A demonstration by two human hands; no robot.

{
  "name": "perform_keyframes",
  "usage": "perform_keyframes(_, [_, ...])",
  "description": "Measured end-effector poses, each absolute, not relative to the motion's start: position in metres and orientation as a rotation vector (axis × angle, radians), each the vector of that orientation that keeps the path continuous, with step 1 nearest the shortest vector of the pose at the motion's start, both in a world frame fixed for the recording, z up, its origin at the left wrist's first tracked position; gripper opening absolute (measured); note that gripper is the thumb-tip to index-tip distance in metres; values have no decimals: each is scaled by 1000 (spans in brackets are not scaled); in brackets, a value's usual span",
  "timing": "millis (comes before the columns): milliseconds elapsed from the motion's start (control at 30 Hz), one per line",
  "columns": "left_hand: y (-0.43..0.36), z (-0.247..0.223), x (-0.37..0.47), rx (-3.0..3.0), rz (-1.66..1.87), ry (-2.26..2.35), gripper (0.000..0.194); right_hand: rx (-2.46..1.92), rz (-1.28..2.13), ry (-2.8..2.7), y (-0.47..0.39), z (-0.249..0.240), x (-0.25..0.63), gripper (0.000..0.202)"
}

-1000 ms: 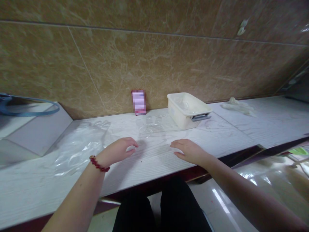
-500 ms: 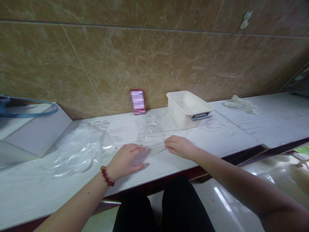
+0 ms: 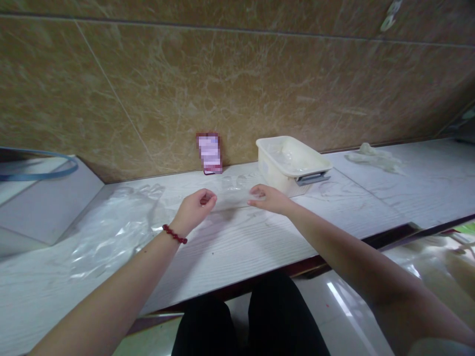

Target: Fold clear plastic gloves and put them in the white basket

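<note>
A thin clear disposable plastic glove [image 3: 234,190] lies between my hands, with finger-like outlines at its far end. My left hand [image 3: 196,206], wearing a red bead bracelet, is curled with its thumb against the fingers at the glove's left edge. Over on the right edge, my right hand [image 3: 271,199] has its thumb and fingertips round the plastic, though the exact contact is blurred. The near edge looks slightly raised, with a shadow below. More clear plastic gloves [image 3: 115,230] lie in a flat, shiny pile left of my left hand.
A cream plastic bin [image 3: 276,170] with a grey handle stands by the wall beyond my right hand. A blurred phone [image 3: 210,153] leans on the tiles. Farther right lies a whitish crumpled glove [image 3: 374,158]. A white box [image 3: 40,210] with a blue strap [image 3: 48,174] fills the left.
Both hands have moved forward, away from the counter's front edge, to the clear glove. My left hand's fingers have gone from spread to curled. The view has shifted slightly.
</note>
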State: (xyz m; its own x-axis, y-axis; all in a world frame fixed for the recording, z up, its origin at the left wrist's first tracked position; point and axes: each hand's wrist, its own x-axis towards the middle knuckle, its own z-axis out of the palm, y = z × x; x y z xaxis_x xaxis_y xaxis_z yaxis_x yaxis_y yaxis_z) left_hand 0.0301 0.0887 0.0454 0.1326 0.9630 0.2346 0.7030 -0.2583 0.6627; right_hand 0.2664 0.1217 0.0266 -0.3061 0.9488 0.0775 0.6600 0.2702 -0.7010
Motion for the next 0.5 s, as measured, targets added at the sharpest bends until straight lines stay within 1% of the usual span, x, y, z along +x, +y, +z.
perform_keyframes(67, [108,41,30,1864,992,1544,26,-1561,781,-2048,132,22,262,24])
perform_keyframes(200, [138,30,31,1411,1143,1399,31,-1686,875,-1930,157,14,248,23])
perform_keyframes(267, [146,26,33,1240,1176,1392,36,-1754,846,-1903,171,11,242,22])
perform_keyframes(400, [153,20,36,1010,1268,1360,51,-1927,589,-1939,191,8,235,21])
perform_keyframes(500, [156,10,35,1079,1262,1396,64,-1937,418,-2014,195,8,231,21])
